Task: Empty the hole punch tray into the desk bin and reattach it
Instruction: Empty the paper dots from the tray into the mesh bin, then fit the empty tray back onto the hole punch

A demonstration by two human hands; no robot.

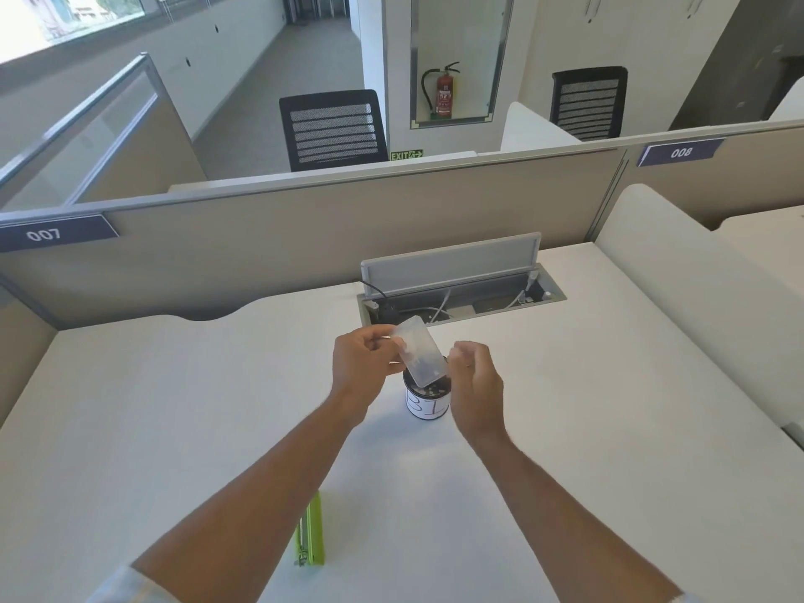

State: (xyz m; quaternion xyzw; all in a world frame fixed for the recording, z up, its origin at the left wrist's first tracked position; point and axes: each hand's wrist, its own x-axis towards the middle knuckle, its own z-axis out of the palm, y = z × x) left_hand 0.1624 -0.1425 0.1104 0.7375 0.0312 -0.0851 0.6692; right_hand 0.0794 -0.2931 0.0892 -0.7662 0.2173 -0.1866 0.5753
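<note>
An open-plan office, seen from one workstation.

Low partitions with number plates reading 007 and 008 divide white benches; a flip-up cable box is set into the top, mesh-backed chairs stand beyond, and a fire extinguisher and green exit sign mark the corridor.

Clear tray tilted over small bin; green punch nearer, possibly sideways.

white counter | beige partition, tags 007, 008 | open cable hatch at counter's back edge | two black mesh chairs beyond | fire extinguisher in wall niche | daylit window upper left | grey floor
</note>
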